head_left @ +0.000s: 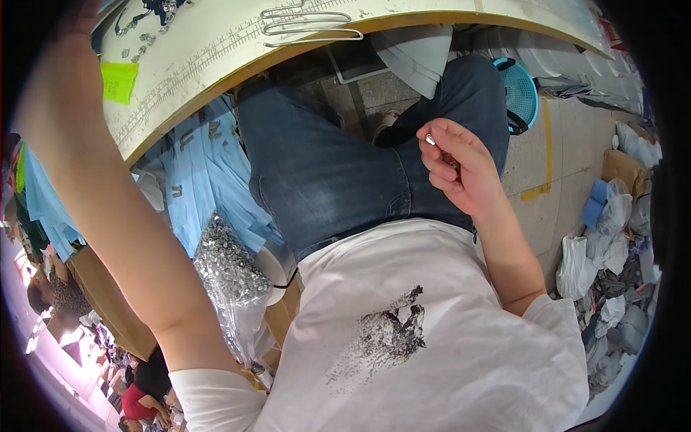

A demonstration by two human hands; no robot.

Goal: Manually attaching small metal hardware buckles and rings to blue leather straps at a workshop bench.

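The right hand hovers above the lap in blue jeans, its fingers curled narrowly around a small silvery metal clip pinched at the tips. The left hand reaches up past the table edge at the picture's rim; whether its fingers hold anything cannot be told. A clear bag of metal clips lies beside the left leg.

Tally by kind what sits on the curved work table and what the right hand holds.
Wire hangers on the table: 2
Neon green paper slip: 1
Heap of small metal clips at the table's far edge: 1, too small to count singly
Small metal piece in the right hand: 1
Total: 5
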